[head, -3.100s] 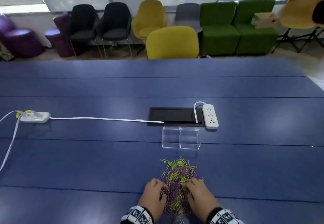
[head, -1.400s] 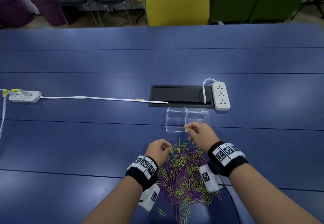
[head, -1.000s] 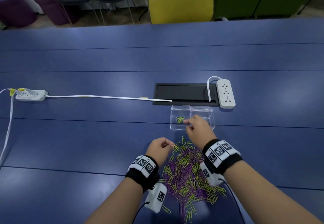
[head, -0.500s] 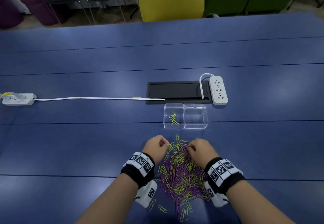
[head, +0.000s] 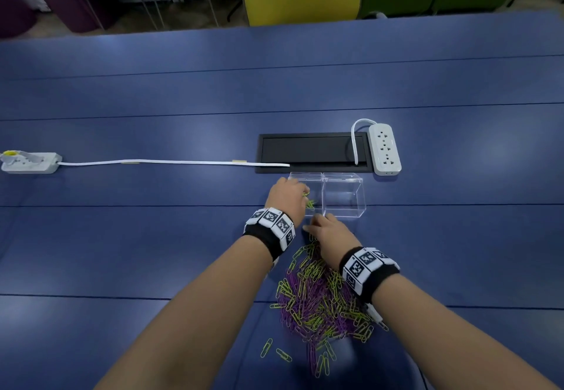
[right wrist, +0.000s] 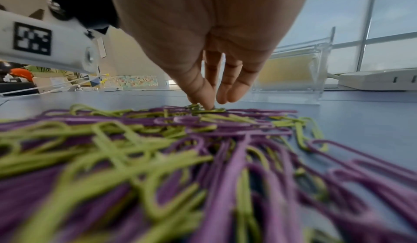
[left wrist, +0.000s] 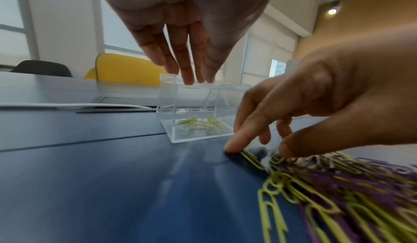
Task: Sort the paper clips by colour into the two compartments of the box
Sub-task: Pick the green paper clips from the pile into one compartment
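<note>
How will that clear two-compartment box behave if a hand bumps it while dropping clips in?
The box looks thin-walled, with only a few green clips in it, so it is probably light and would slide on the smooth table. It sits low and wide, so tipping seems unlikely. The left hand hovers close.

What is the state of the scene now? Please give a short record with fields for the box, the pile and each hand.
box: clear box on the blue table, two compartments
left compartment: a few green clips
right compartment: no clips seen
pile: mixed green and purple clips, near side of the box
left hand: left hand over the left compartment, fingers straight, holds nothing
right hand: right hand at the far edge of the pile, fingertip and thumb pinch a green clip
behind box: black hatch, white power strip
</note>
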The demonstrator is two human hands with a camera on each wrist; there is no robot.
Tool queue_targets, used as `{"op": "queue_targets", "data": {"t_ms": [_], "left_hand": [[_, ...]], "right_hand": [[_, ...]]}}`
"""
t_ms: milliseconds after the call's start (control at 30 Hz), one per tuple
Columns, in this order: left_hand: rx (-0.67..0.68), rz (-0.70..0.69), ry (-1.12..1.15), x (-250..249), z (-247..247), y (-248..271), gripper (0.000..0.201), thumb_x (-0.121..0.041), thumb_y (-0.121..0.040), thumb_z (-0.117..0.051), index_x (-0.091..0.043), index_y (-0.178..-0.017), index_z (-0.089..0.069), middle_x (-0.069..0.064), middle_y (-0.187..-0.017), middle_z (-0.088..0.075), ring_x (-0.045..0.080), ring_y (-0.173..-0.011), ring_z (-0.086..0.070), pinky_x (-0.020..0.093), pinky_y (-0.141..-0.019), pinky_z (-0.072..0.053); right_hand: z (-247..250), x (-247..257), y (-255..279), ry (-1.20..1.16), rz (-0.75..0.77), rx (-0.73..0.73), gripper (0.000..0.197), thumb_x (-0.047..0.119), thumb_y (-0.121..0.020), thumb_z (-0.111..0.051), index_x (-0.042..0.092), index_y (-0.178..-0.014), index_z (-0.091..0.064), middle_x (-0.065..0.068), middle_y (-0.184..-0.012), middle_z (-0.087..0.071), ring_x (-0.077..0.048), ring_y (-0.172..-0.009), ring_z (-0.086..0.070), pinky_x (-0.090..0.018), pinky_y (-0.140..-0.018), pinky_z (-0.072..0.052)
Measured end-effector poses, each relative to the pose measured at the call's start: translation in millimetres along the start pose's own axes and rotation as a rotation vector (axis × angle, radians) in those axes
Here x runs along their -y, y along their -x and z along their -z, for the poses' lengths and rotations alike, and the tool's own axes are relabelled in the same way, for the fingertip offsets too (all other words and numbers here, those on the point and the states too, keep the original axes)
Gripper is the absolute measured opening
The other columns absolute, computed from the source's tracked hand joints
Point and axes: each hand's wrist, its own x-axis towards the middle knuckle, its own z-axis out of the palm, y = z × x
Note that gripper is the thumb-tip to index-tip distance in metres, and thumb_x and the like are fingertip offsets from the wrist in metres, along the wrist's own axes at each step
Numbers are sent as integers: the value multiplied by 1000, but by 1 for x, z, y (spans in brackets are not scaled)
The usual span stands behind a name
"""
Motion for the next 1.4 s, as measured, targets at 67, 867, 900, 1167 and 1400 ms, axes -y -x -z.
{"op": "queue_targets", "data": {"t_ms": [67, 867, 900, 1167, 1400], "left_hand": [[-98, -27, 67, 1, -1, 17, 25, -18, -93, -54, -16, -114, -65, 1, -113, -62, 23, -108, -47, 35, -97, -40], [150, 141, 81, -13, -53, 81, 20, -17, -94, -42, -6, -103, -56, 10, -109, -53, 26, -107, -47, 37, -91, -44], [160, 151, 100, -12, -52, 81, 20, -17, -94, -43, -6, -102, -57, 9, -108, -53, 26, -106, -47, 37, -91, -44], [73, 388, 404, 6, -32, 84, 10, -22, -93, -53, -19, -84, -58, -2, -88, -62, 16, -81, -60, 30, -76, -51], [-97, 272, 397, 4, 7, 43, 7, -18, -88, -57, -14, -83, -60, 2, -83, -65, 20, -80, -61, 31, -76, -51]], "right_hand": [[-2, -6, 4, 8, -4, 0, 58, 0, -84, -51, 16, -139, -43, -5, -129, -43, -26, -119, -38, -39, -100, -39], [8, -19, 31, -520, -365, -161, 8, 18, -89, -56, 14, -85, -61, 1, -80, -63, -16, -74, -59, -27, -69, -49], [13, -20, 31, -570, -374, -185, 8, 19, -88, -58, 15, -82, -62, 3, -76, -63, -14, -71, -59, -25, -66, -49], [63, -11, -16, -546, -348, -334, 10, 18, -87, -58, 13, -86, -66, 1, -77, -65, -13, -73, -58, -23, -71, -45], [58, -9, -35, -406, -304, -272, 22, 18, -90, -56, 9, -102, -71, -11, -108, -67, -27, -101, -62, -33, -92, -48]]}}
